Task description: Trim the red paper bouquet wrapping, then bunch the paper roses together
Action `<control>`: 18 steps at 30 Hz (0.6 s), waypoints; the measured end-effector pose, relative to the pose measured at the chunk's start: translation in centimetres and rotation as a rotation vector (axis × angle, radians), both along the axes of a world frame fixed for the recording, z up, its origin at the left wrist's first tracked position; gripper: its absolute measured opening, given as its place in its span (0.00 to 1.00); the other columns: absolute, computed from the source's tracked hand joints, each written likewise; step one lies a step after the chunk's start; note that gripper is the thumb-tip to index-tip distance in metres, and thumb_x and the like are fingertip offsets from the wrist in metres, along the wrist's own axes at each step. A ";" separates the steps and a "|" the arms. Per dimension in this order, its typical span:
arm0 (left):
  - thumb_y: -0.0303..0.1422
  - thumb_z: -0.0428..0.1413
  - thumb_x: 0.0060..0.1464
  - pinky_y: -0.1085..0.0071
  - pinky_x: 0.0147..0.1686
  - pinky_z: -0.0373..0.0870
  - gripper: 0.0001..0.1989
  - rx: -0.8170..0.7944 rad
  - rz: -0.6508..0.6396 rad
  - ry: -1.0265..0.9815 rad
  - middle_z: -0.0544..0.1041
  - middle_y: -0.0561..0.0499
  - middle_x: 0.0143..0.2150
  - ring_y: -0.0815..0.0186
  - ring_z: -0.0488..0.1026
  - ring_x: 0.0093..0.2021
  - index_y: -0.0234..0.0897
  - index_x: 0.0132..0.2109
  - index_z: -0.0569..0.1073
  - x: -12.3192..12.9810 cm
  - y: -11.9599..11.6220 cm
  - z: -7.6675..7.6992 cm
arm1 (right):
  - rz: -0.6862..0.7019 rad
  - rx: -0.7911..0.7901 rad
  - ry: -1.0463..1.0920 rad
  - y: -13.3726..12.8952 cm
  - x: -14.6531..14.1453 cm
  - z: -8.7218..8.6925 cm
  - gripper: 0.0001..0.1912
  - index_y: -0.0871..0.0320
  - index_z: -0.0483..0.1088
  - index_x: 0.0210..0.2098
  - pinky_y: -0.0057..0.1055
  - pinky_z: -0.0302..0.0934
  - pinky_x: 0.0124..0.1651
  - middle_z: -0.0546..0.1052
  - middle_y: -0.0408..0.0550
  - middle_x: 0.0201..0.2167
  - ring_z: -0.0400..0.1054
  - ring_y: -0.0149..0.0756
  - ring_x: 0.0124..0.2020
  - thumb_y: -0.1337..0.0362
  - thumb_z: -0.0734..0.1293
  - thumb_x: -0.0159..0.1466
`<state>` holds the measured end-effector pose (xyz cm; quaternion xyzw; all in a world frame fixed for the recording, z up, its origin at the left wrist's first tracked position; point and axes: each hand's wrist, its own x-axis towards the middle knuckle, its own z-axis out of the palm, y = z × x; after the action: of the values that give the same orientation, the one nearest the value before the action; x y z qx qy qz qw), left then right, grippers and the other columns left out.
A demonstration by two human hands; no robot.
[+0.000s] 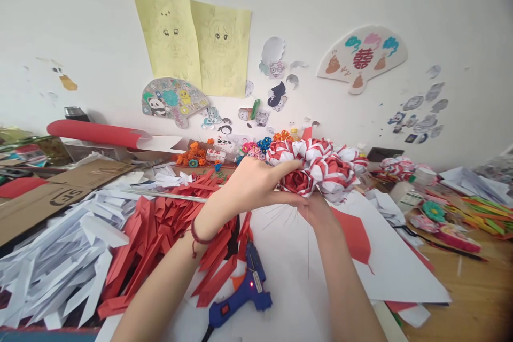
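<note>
A bunch of red and white paper flowers (332, 173) is held up near the middle of the view, with thin wire stems hanging below. My left hand (260, 184) reaches over from the left, thumb and forefinger around the nearest dark red flower (296, 181) at the bunch's lower left. Under the blooms, my right hand (316, 211) is closed around the stems, its fingers partly hidden by the flowers. Below my hands a blue glue gun (240, 296) with a lit red light lies on white paper (292, 299).
Folded white paper strips (52, 262) and red strips (148, 246) are heaped at the left, beside cardboard (60, 192). Small orange flowers (194, 155) and a red paper roll (96, 133) lie along the wall. Bottles, colored strips (484, 216) and a pencil (452, 248) are at the right.
</note>
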<state>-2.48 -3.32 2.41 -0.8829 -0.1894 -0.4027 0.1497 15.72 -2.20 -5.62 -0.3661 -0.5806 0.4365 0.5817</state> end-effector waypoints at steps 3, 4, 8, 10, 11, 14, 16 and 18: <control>0.56 0.55 0.50 0.77 0.21 0.53 0.32 -0.107 -0.050 -0.038 0.62 0.61 0.15 0.75 0.56 0.17 0.33 0.49 0.74 -0.2 0.7 -0.2 | 0.107 -0.013 0.158 -0.2 0.0 -0.1 0.10 0.56 0.63 0.24 0.27 0.46 0.23 0.56 0.36 0.17 0.46 0.25 0.20 0.66 0.70 0.49; 0.55 0.55 0.50 0.78 0.21 0.54 0.31 -0.136 -0.064 -0.049 0.62 0.61 0.16 0.75 0.56 0.17 0.32 0.49 0.74 -0.3 0.9 -0.2 | 0.154 -0.020 0.205 -0.3 0.0 0.0 0.10 0.56 0.61 0.22 0.27 0.43 0.23 0.54 0.35 0.17 0.43 0.24 0.19 0.69 0.69 0.48; 0.53 0.57 0.50 0.79 0.22 0.56 0.30 -0.221 -0.098 -0.071 0.64 0.61 0.16 0.75 0.59 0.19 0.32 0.49 0.74 -0.4 1.2 -0.2 | 0.252 -0.030 0.249 -0.5 -0.3 0.5 0.10 0.58 0.59 0.20 0.29 0.37 0.23 0.51 0.35 0.16 0.40 0.23 0.18 0.74 0.66 0.48; 0.52 0.58 0.50 0.79 0.22 0.56 0.29 -0.230 -0.106 -0.074 0.63 0.61 0.16 0.75 0.60 0.19 0.32 0.49 0.74 -0.4 1.3 -0.2 | 0.255 -0.028 0.260 -0.5 -0.3 0.6 0.09 0.58 0.61 0.21 0.29 0.36 0.23 0.51 0.35 0.16 0.40 0.22 0.17 0.75 0.66 0.48; 0.52 0.58 0.50 0.79 0.22 0.56 0.29 -0.228 -0.111 -0.076 0.64 0.61 0.17 0.75 0.60 0.19 0.32 0.49 0.74 -0.4 1.3 -0.2 | 0.252 -0.026 0.266 -0.5 -0.2 0.6 0.09 0.58 0.61 0.22 0.28 0.36 0.23 0.52 0.35 0.16 0.40 0.22 0.17 0.75 0.66 0.49; 0.52 0.57 0.50 0.79 0.22 0.56 0.30 -0.209 -0.122 -0.081 0.65 0.60 0.17 0.75 0.60 0.18 0.31 0.49 0.74 -0.3 1.5 -0.4 | 0.247 -0.019 0.250 -0.4 -0.2 0.5 0.08 0.58 0.61 0.22 0.29 0.36 0.23 0.52 0.35 0.16 0.41 0.22 0.18 0.74 0.66 0.50; 0.53 0.57 0.50 0.79 0.22 0.56 0.30 -0.193 -0.120 -0.088 0.65 0.60 0.16 0.75 0.60 0.18 0.31 0.49 0.74 -0.3 1.6 -0.5 | 0.246 -0.022 0.247 -0.3 -0.1 0.4 0.10 0.58 0.60 0.21 0.29 0.36 0.23 0.52 0.35 0.16 0.41 0.22 0.17 0.74 0.66 0.50; 0.54 0.56 0.50 0.79 0.21 0.56 0.31 -0.180 -0.116 -0.097 0.64 0.60 0.16 0.75 0.59 0.18 0.31 0.48 0.75 -0.3 1.8 -0.6 | 0.242 -0.034 0.266 -0.2 -0.1 0.3 0.10 0.58 0.59 0.21 0.29 0.36 0.23 0.52 0.35 0.17 0.40 0.22 0.17 0.73 0.67 0.49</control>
<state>-2.75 -1.55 1.84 -0.8817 -0.1804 -0.4344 0.0370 15.66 -2.44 -5.34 -0.2425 -0.5310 0.5574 0.5904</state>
